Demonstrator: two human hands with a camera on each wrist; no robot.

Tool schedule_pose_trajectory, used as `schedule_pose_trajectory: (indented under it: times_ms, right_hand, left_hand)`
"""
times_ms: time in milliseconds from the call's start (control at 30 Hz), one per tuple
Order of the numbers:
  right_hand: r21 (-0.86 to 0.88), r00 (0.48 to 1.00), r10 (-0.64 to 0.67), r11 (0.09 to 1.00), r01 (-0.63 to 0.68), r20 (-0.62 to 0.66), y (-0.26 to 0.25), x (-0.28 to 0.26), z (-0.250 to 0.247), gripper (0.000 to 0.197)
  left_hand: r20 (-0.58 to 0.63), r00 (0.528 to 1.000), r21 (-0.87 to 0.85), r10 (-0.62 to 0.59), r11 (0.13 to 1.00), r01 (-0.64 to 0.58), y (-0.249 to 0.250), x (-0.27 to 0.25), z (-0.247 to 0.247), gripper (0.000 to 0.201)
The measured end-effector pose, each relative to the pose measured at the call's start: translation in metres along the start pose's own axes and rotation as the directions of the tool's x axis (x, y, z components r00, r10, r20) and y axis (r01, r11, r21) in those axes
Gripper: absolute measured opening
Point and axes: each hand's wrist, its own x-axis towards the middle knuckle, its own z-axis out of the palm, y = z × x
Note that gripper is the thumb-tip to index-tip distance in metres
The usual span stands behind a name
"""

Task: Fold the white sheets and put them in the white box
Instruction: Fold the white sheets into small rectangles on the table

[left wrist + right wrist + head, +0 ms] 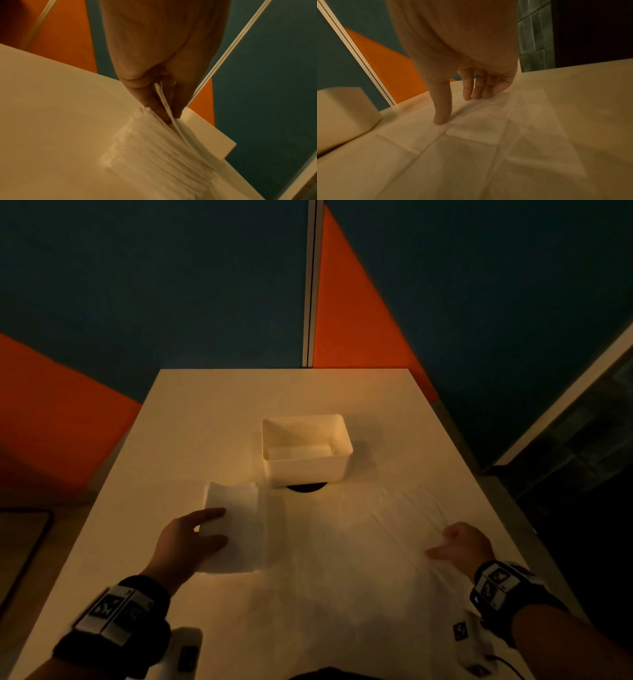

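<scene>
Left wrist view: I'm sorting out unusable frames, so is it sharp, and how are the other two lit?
Left wrist view: folded sheet streaked by motion blur. Head view: dim, warm orange cast, white box readable. Right wrist view: soft, right hand discernible.

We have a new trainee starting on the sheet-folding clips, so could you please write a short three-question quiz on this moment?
1. True or false: the left hand pinches a sheet.
2. Where does the box stand? A) beyond the sheets B) on the floor C) in the right hand
3. Fill in: the right hand rests on a flat ____.

Key: 1 true; 2 A; 3 sheet.
</scene>
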Motion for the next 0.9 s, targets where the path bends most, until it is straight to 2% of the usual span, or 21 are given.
schedule_pose_trajectory:
  times_ms: [167, 333, 400, 467, 633, 733, 900]
  right_hand:
    - [-0.102, 0.999, 0.016, 0.995, -0.013, 0.031, -0.003, 0.0, 0.0, 0.065]
    - [-0.084, 0.997, 0.018, 0.996, -0.011, 0.078, 0.0, 0.004, 0.001, 0.064]
    - [-0.083, 0.997, 0.008, 0.997, -0.001, 0.08, -0.001, 0.002, 0.001, 0.053]
    - [-0.063, 0.998, -0.034, 0.997, 0.038, 0.055, -0.004, -0.002, 0.0, 0.029]
    - [0.186, 0.992, -0.123, 0.974, 0.128, -0.039, -0.016, -0.011, -0.002, 0.009]
    - [0.373, 0.989, -0.14, 0.916, 0.147, -0.046, -0.033, -0.022, -0.006, 0.012]
    - [0.517, 0.959, -0.281, 0.814, 0.264, -0.047, -0.068, -0.052, -0.021, 0.003]
  left_hand:
    - [-0.036, 0.999, 0.033, 0.017, 0.999, -0.016, -0.002, 0.003, 0.003, 0.044]
    - [-0.034, 0.999, 0.054, 0.024, 0.998, -0.022, -0.006, 0.008, 0.004, 0.045]
    - [-0.03, 0.999, 0.063, 0.022, 0.998, -0.02, -0.008, 0.009, 0.004, 0.046]
    - [-0.034, 0.999, 0.067, 0.031, 0.997, -0.028, -0.011, 0.011, 0.004, 0.046]
    - [-0.036, 0.997, 0.164, 0.066, 0.985, -0.06, -0.012, 0.014, 0.008, 0.045]
    - [-0.041, 0.996, 0.187, 0.078, 0.98, -0.069, -0.012, 0.015, 0.009, 0.045]
    - [-0.024, 0.986, 0.39, 0.162, 0.91, -0.14, -0.014, 0.017, 0.012, 0.046]
